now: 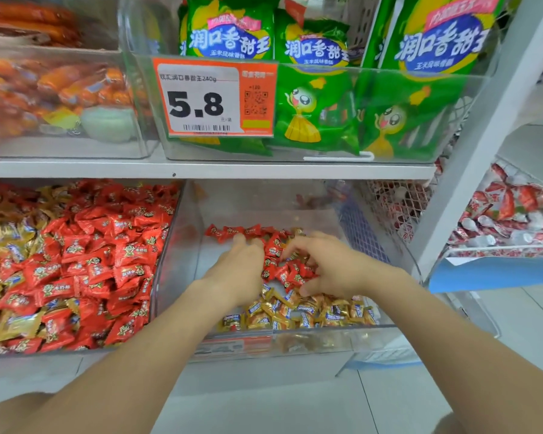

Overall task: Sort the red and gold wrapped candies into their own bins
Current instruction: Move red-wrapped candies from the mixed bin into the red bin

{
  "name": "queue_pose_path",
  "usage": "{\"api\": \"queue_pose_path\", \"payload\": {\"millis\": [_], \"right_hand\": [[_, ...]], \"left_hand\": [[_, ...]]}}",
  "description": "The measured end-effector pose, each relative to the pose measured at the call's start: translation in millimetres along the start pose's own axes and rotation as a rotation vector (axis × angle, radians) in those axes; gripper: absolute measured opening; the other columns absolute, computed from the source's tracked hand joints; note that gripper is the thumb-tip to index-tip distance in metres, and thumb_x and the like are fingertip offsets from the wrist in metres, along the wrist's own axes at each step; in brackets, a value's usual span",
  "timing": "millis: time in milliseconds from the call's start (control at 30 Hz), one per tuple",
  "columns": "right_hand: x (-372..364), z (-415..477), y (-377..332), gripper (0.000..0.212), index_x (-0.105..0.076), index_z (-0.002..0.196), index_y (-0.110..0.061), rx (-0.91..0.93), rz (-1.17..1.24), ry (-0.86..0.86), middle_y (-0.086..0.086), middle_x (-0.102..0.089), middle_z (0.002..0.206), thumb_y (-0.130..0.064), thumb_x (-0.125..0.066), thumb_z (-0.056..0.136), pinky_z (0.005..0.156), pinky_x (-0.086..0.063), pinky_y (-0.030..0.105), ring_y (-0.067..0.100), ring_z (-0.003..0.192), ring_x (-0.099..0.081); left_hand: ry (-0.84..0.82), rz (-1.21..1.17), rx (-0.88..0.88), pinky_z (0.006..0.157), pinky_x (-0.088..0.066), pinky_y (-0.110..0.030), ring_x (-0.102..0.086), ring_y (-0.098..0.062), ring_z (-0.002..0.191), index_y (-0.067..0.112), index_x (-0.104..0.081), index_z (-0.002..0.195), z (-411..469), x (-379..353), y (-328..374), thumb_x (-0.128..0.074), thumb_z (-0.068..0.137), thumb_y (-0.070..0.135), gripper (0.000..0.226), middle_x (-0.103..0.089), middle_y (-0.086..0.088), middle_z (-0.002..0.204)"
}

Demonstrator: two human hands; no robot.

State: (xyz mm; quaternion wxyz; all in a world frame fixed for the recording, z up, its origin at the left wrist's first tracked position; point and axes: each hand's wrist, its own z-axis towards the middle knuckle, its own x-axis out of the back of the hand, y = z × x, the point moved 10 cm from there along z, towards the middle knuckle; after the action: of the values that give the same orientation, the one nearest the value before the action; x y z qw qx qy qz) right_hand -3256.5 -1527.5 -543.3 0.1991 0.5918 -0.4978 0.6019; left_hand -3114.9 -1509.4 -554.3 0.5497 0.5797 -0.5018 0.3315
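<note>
Two clear bins stand side by side on the lower shelf. The left bin [165, 245] is piled with red wrapped candies [107, 255] and some gold ones [16, 324] mixed in. The right bin [370, 339] holds a smaller heap: red candies [275, 245] at the back and middle, gold candies [311, 311] along the front. Both hands reach into the right bin. My left hand [239, 270] lies palm down on the candies, fingers together. My right hand [323, 264] is curled over red candies, fingers bent around them; whether it grips them is unclear.
Above, a clear bin [452, 89] holds green snack bags behind an orange 5.8 price tag [215, 95]. Orange sausage packs [54, 86] fill the upper left bin. A wire basket of red-and-white candies [514, 214] hangs right of a white shelf post [470, 158].
</note>
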Motion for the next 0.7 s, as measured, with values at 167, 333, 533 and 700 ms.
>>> {"api": "queue_pose_path", "payload": {"millis": [167,333,533,700], "right_hand": [[7.0,-15.2,14.2,0.083,-0.054,0.139,-0.04,-0.033,-0.09,-0.038,-0.01,-0.05,0.127,-0.042,-0.098,0.068,0.104,-0.046,0.034,0.015,0.119,-0.049],[-2.3,-16.0,28.2,0.077,-0.053,0.143,-0.036,-0.066,-0.101,-0.064,-0.003,-0.058,0.131,-0.041,-0.092,0.077,0.104,-0.049,0.039,0.019,0.12,-0.056],[-6.4,-9.0,20.7,0.045,-0.061,0.137,-0.028,-0.067,-0.068,-0.025,-0.012,-0.055,0.099,-0.037,-0.076,0.096,0.084,-0.042,0.031,0.013,0.095,-0.052],[-2.8,-5.6,27.5,0.031,-0.061,0.132,-0.022,-0.155,0.028,0.003,0.006,-0.064,0.104,-0.031,-0.065,0.103,0.077,-0.045,0.033,0.022,0.09,-0.061]], "left_hand": [[-0.062,-0.055,-0.205,0.094,-0.05,-0.049,-0.054,-0.029,0.102,0.02,-0.046,0.135,11.4,-11.5,25.3,-0.06,0.097,0.022,0.041,-0.033,-0.004,0.123],[-0.119,0.024,-0.365,0.107,-0.041,-0.046,-0.036,-0.024,0.12,0.036,-0.032,0.152,15.0,-26.9,45.2,-0.061,0.098,0.058,0.066,-0.027,0.003,0.133],[-0.222,0.013,-0.262,0.115,-0.034,-0.054,-0.027,-0.036,0.139,0.03,-0.033,0.15,23.7,-44.5,35.5,-0.058,0.1,0.056,0.061,-0.036,-0.001,0.131],[-0.184,-0.006,-0.264,0.1,-0.039,-0.042,-0.036,-0.025,0.116,0.029,-0.048,0.129,24.0,-39.6,33.1,-0.064,0.103,0.029,0.03,-0.04,0.002,0.119]]}}
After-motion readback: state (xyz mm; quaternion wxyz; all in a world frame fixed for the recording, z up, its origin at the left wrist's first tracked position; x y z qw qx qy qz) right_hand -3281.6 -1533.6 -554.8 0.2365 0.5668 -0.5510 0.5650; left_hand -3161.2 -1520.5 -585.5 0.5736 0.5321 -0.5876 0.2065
